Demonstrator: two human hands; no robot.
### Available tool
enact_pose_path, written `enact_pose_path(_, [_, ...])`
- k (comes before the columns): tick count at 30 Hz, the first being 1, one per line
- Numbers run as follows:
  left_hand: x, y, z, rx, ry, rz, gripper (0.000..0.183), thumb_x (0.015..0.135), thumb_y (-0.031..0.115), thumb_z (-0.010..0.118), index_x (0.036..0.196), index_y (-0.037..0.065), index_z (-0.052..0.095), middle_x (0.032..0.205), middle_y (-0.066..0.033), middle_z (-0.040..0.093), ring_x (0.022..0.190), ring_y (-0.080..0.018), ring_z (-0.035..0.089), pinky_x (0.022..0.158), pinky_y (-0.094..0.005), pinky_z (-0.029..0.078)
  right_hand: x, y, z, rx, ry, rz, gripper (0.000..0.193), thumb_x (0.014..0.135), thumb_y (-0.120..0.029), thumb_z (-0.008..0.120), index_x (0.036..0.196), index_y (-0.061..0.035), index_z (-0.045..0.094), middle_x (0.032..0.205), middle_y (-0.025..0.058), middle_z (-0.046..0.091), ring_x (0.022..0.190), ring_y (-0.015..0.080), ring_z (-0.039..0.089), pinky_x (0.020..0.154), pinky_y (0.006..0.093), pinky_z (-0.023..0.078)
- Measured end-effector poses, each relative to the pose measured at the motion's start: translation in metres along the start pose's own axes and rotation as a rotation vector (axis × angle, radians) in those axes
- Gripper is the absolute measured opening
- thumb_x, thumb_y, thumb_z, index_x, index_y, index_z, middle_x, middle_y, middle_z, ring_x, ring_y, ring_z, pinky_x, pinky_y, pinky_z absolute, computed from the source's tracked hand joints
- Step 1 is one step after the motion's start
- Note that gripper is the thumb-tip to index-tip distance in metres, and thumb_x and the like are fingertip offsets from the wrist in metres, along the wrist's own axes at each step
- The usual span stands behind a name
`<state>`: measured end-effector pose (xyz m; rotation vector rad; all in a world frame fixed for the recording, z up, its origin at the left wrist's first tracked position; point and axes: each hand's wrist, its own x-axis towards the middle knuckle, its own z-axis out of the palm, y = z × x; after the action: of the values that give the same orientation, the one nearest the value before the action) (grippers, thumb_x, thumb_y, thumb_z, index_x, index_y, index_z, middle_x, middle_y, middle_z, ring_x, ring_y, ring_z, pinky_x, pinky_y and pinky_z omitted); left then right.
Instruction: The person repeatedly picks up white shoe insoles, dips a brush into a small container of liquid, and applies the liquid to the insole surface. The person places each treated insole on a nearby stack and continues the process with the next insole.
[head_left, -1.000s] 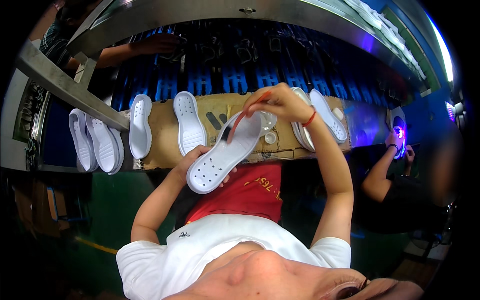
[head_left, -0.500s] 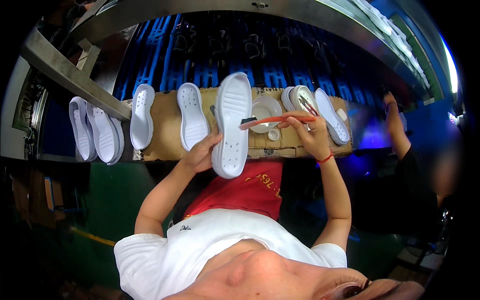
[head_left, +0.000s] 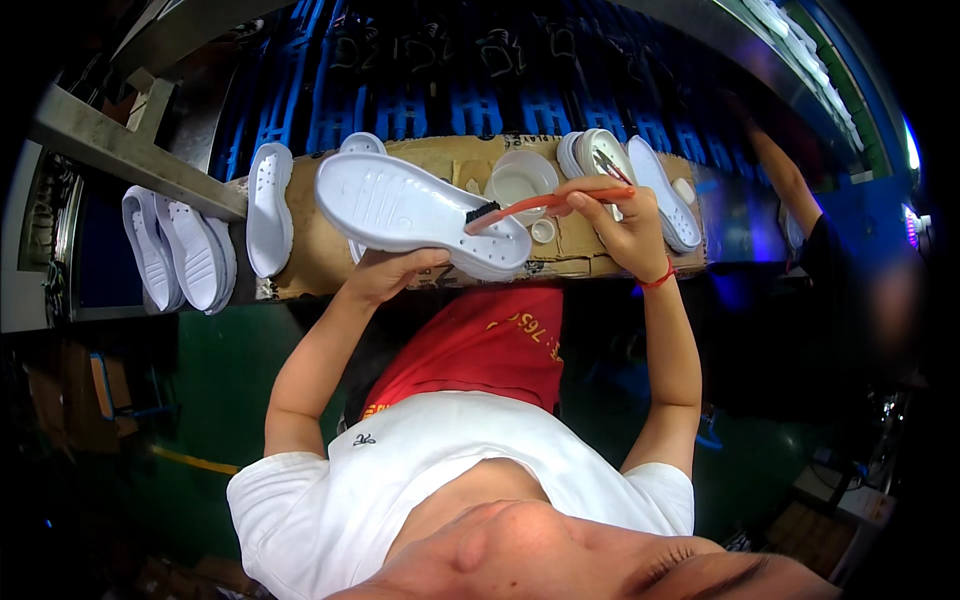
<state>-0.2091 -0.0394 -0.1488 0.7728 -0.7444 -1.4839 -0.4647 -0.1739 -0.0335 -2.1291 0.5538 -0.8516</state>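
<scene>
Plainly, yellow print [head_left: 526, 314] marks red cloth [head_left: 468, 352] near the white sole [head_left: 395, 205].

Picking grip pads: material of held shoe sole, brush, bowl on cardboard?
White shoe sole: likely moulded foam or rubber, satin; soft sheen, ridges. Brush: smooth handle, probably plastic, uniform orange; black bristles, fibre unclear. Bowl: probably plastic, smooth; translucent wall, glass possible.
</scene>
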Motion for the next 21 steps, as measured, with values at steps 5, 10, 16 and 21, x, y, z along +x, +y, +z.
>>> enact_pose_path(5, [-0.001, 0.022, 0.021, 0.703, 0.088, 0.526, 0.063, 0.073, -0.002, 0.075, 0.128, 0.007, 0.046, 0.123, -0.0112, 0.054, 0.115, -0.0231, 0.054, 0.097, -0.0332, 0.049, -0.008, 0.000, -0.001, -0.128, 0.075, 0.090, 0.016, 0.091, -0.009, 0.060, 0.095, 0.0038, 0.069, 0.078, 0.0112, 0.071, 0.072, 0.0143, 0.069, 0.064, 0.0231, 0.051])
enact_pose_path(10, [-0.001, 0.029, 0.024, 0.428, -0.034, 0.591, 0.066, 0.072, 0.003, 0.077, 0.129, 0.007, 0.043, 0.130, -0.0123, 0.043, 0.124, -0.0268, 0.045, 0.101, -0.0347, 0.047, -0.022, -0.010, 0.027, 0.232, 0.116, 0.311, 0.026, 0.096, -0.015, 0.054, 0.100, 0.0074, 0.065, 0.079, 0.0122, 0.071, 0.076, 0.0134, 0.067, 0.070, 0.0205, 0.047])
enact_pose_path(16, [0.005, 0.030, 0.018, 0.542, -0.062, 0.784, 0.067, 0.073, 0.006, 0.078, 0.129, 0.007, 0.042, 0.132, -0.0120, 0.041, 0.126, -0.0267, 0.043, 0.103, -0.0380, 0.046, -0.020, -0.031, 0.081, 0.588, 0.012, 0.288, 0.021, 0.094, -0.009, 0.056, 0.098, 0.0079, 0.066, 0.086, 0.0127, 0.071, 0.078, 0.0168, 0.068, 0.074, 0.0276, 0.054])
enact_pose_path(21, [-0.003, 0.026, 0.018, 0.227, -0.022, 0.415, 0.069, 0.074, 0.005, 0.077, 0.132, 0.009, 0.040, 0.135, -0.0094, 0.042, 0.128, -0.0250, 0.043, 0.107, -0.0389, 0.041, 0.016, -0.048, 0.090, 0.414, 0.102, -0.047, 0.017, 0.091, -0.008, 0.058, 0.099, 0.0042, 0.068, 0.086, 0.0119, 0.071, 0.080, 0.0164, 0.069, 0.073, 0.0271, 0.054])
